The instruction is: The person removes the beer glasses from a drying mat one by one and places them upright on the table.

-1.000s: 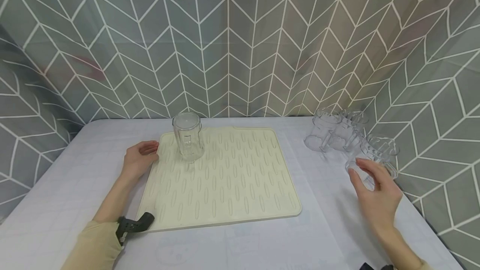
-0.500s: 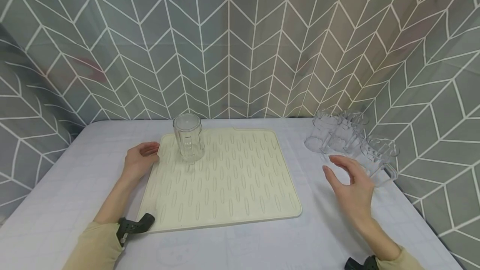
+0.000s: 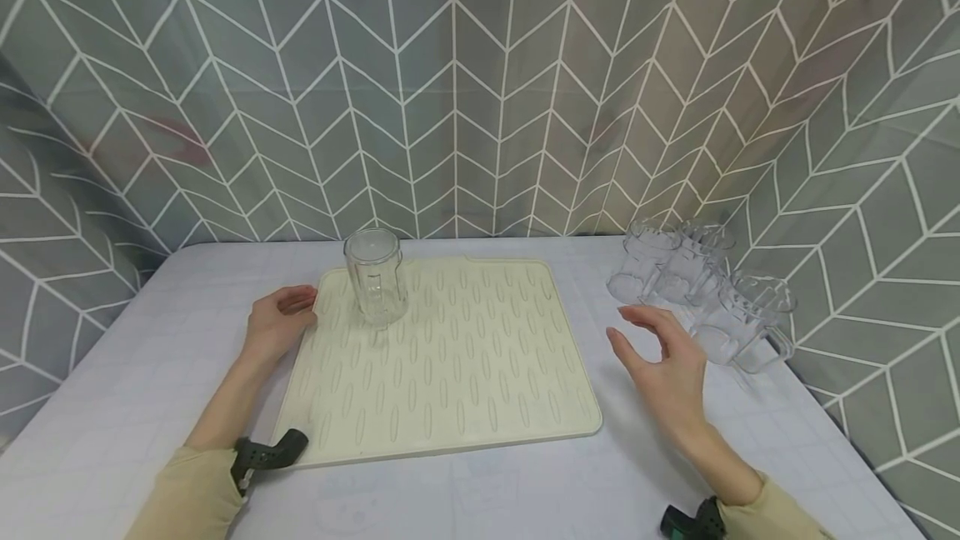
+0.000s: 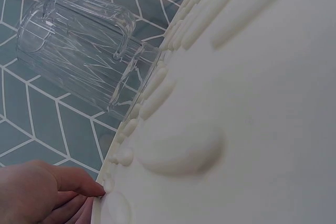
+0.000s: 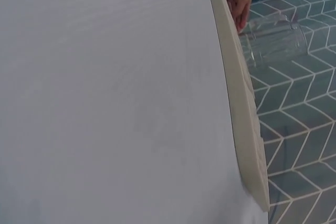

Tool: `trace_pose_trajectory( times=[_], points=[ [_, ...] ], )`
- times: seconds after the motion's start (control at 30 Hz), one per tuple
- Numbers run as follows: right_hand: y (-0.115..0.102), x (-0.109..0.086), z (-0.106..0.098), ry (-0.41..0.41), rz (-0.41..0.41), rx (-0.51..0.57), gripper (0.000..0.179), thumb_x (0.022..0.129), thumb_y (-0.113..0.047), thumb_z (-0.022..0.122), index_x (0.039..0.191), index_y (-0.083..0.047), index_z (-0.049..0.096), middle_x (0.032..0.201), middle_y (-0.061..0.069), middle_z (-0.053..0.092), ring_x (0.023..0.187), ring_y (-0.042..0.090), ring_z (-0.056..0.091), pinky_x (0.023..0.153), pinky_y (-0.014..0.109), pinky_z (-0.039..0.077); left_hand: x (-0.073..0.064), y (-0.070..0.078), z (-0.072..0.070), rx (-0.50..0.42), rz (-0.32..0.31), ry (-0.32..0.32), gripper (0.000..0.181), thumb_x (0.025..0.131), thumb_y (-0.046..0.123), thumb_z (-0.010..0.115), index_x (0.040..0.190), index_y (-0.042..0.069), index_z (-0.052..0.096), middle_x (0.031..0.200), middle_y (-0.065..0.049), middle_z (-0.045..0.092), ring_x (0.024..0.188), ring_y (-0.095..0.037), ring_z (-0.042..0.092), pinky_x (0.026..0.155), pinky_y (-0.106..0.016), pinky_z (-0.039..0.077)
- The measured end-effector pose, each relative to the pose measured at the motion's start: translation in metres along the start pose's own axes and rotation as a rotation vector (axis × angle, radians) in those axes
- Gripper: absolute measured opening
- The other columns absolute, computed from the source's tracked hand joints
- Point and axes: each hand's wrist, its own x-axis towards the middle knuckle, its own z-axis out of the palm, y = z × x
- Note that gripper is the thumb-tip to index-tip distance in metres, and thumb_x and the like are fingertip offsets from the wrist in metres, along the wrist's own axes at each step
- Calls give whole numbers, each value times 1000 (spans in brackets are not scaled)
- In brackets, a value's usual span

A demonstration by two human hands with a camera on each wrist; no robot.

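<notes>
A clear glass mug (image 3: 375,276) stands on a cream ridged mat (image 3: 480,357), near its back left; it looks turned mouth down. At the mat's left edge rests my left hand (image 3: 278,322), its fingers loosely bent; the left wrist view has a fingertip touching the rim beside the glass mug (image 4: 86,51). My right hand (image 3: 667,365) hovers over the cloth between the mat and three more clear mugs (image 3: 757,307), thumb and fingers spread apart with nothing held. Parts of those mugs overlap one another. The right wrist view does not show the right hand.
A white cloth covers the table (image 3: 420,498). Grey patterned curtains (image 3: 480,90) with white lines hang behind and along both sides. The three mugs stand close to the right-hand curtain. Black straps (image 3: 270,450) sit around both wrists.
My right hand has moved left, away from the nearest of the mugs on the right, toward the mat. The left hand, the mat and all the mugs stay in place.
</notes>
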Motion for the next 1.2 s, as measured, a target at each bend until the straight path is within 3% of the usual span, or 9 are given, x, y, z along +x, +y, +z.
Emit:
trace_pose_trajectory(
  times=[0.43,0.67,0.87,1.2],
  points=[
    [-8,-1,30,-67,-30,46,39,73,11,81,109,0,71,104,14,71,101,1,62,96,10,47,0,-2,0,-3,5,11,54,88,1,57,141,-7,48,139,-27,55,129,-39,55,80,-2,42],
    [-12,-2,43,-58,-37,37,38,70,13,82,105,4,71,100,16,71,96,15,64,94,10,47,0,-2,1,6,3,15,54,88,2,58,141,-7,48,139,-26,55,129,-39,55,82,-4,44],
    [-17,-2,49,-81,-44,37,34,74,4,84,105,-4,72,101,8,73,95,13,65,91,12,49,0,-3,1,10,3,22,54,88,2,58,141,-7,48,138,-27,56,128,-39,56,82,-4,44],
    [-20,-1,60,-113,-64,36,29,78,-5,83,105,-6,72,102,5,72,96,18,66,91,15,49,0,-2,1,10,-2,16,54,89,2,58,141,-6,48,139,-26,56,129,-39,56,82,-4,45]
  ],
)
